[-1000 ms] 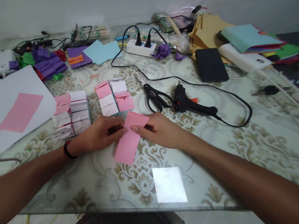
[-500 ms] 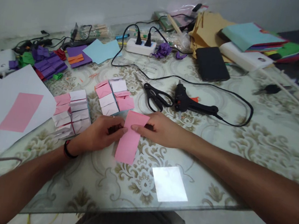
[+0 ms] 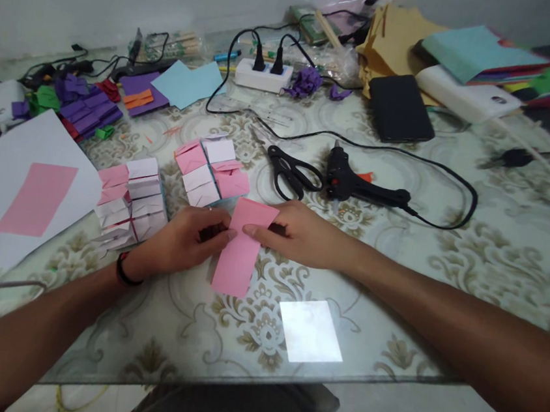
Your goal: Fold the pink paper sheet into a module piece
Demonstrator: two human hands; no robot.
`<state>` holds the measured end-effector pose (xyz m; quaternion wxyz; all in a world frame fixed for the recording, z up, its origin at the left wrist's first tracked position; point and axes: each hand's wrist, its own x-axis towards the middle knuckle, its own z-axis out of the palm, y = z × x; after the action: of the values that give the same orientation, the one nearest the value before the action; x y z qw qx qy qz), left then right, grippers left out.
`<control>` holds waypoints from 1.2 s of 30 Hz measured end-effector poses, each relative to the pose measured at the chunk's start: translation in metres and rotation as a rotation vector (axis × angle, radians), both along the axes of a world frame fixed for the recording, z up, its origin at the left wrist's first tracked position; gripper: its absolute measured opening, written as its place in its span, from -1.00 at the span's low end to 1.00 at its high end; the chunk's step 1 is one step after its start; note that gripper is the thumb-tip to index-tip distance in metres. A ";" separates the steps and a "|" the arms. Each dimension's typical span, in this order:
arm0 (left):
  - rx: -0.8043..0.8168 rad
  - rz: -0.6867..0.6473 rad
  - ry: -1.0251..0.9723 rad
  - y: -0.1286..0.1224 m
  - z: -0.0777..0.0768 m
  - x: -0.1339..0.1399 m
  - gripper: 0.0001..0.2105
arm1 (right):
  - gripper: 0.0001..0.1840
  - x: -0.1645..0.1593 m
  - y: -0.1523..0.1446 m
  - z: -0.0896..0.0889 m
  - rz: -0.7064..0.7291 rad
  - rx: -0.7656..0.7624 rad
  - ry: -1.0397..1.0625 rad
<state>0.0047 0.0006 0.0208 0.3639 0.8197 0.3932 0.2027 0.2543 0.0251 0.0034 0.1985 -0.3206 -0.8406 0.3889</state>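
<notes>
A pink strip of paper [image 3: 238,261] is held between my two hands above the table's glass top. My left hand [image 3: 196,237] pinches its left edge, thumb in front. From the right, my right hand [image 3: 296,234] grips the upper part, with its thumb on the front face and the other fingers hidden behind. Just beyond my hands lies a block of folded pink and white paper pieces [image 3: 212,172]. A second such block [image 3: 132,203] sits beside my left wrist. Scissors [image 3: 292,172] and a black glue gun [image 3: 363,184] rest behind my right hand.
Nearer the front edge is a white square [image 3: 311,331], perhaps paper or a reflection. White sheets [image 3: 55,143] with pink paper lie at left. A power strip [image 3: 263,75], purple folded papers [image 3: 88,111], a black flat case [image 3: 402,108] and a paper stack [image 3: 482,54] stand farther back.
The view has shifted slightly. Both hands keep their hold on the pink strip, which looks almost the same.
</notes>
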 end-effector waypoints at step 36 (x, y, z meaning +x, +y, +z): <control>0.020 0.002 0.018 0.000 -0.002 0.000 -0.69 | -0.46 0.001 0.000 0.001 -0.004 0.001 -0.015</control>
<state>0.0042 0.0007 0.0192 0.3520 0.8248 0.3950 0.1994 0.2552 0.0249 0.0047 0.1930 -0.3250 -0.8417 0.3856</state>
